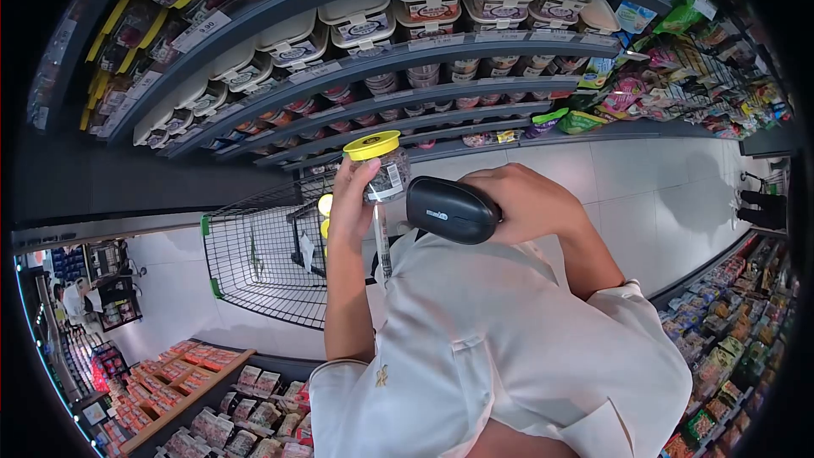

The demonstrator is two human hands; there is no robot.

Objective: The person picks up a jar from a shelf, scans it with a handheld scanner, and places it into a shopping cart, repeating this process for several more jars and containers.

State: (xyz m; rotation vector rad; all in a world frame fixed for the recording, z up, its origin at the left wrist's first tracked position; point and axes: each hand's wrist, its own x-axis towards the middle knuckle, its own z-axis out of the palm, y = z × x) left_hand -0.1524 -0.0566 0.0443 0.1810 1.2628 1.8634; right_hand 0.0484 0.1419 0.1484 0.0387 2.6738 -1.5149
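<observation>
My left hand [346, 203] is wrapped around a clear plastic jar [388, 171] with a yellow lid and dark contents. A white label with a barcode on the jar's side faces my right. In my right hand [530, 199] is a black handheld barcode scanner [451, 210], its front end close to the jar but apart from it. Both things are held in front of my chest, over the floor. The fingers under the scanner are mostly hidden by it.
Ahead, curved shelves [365, 68] carry white-lidded tubs [428, 7] and yellow-lidded jars. A wire shopping cart [267, 246] with green corners stands at my left. Bagged snacks [627, 93] hang at the right. Packaged goods [254, 416] fill displays behind me.
</observation>
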